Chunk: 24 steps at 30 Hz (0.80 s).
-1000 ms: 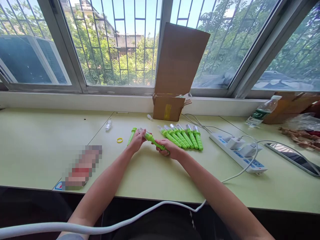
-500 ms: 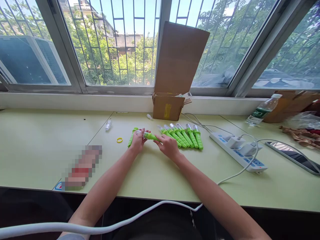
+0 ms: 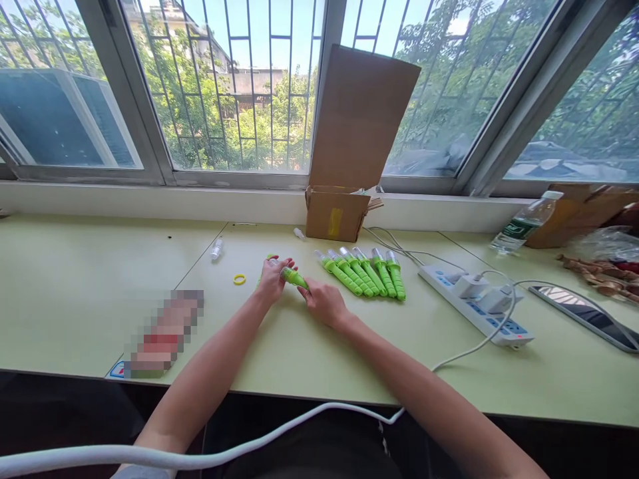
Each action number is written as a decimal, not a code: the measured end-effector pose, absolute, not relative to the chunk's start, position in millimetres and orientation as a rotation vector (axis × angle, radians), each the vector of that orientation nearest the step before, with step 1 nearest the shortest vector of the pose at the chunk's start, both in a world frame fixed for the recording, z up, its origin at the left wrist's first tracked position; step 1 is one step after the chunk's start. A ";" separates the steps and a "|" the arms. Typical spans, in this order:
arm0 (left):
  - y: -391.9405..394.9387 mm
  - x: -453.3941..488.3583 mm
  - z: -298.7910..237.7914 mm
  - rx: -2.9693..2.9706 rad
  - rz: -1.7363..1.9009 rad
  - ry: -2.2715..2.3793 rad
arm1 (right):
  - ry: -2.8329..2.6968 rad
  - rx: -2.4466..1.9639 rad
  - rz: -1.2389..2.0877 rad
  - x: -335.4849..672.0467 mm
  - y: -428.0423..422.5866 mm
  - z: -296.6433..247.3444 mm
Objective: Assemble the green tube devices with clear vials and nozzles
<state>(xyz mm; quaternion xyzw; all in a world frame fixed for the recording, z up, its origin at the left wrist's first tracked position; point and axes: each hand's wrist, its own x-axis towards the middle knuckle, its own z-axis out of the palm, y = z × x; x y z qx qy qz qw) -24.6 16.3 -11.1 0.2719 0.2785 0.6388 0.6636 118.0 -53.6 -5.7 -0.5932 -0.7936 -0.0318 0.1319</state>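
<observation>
Between my hands is a green-handled stick with a clear tube end (image 3: 294, 277), tilted down to the right. My left hand (image 3: 271, 282) is closed round its clear end. The fingers of my right hand (image 3: 324, 303) pinch the lower end of the green handle. Mostly hidden behind my left hand lies another green piece (image 3: 270, 257). To the right of my hands, several like sticks (image 3: 372, 271) lie side by side on the table, clear ends pointing away from me.
A yellow ring (image 3: 239, 279) and a clear plastic piece (image 3: 216, 249) lie to the left. An open cardboard box (image 3: 332, 213) stands at the back. On the right are a power strip (image 3: 479, 306) with cables, a phone (image 3: 586, 316) and a bottle (image 3: 526, 223). A white cable (image 3: 249, 442) crosses in front of me.
My right hand has moved a little left and down, and the held stick now slants more steeply. The row of sticks has not moved.
</observation>
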 end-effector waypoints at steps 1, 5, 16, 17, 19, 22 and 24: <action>16.2 -24.9 -10.9 0.625 1.440 0.627 | -2.292 -1.708 -0.058 118.2 -54.1 -4.6; 14.4 -25.9 -8.4 0.669 1.420 0.617 | -2.230 -1.635 0.131 121.7 -53.3 -2.3; 13.0 -31.5 -0.3 0.771 1.354 0.571 | -1.824 -1.211 1.059 122.7 -44.6 -3.2; 12.9 -32.3 0.1 0.777 1.348 0.563 | -1.752 -1.218 1.196 123.1 -45.3 -2.2; 12.2 -33.6 1.2 0.785 1.341 0.544 | -1.608 -1.236 1.446 125.2 -46.1 0.2; 9.5 -35.0 4.3 0.788 1.327 0.514 | -1.449 -1.190 1.741 130.8 -45.2 3.6; 7.3 -35.4 6.9 0.791 1.320 0.495 | -1.397 -1.140 1.856 133.7 -44.0 4.5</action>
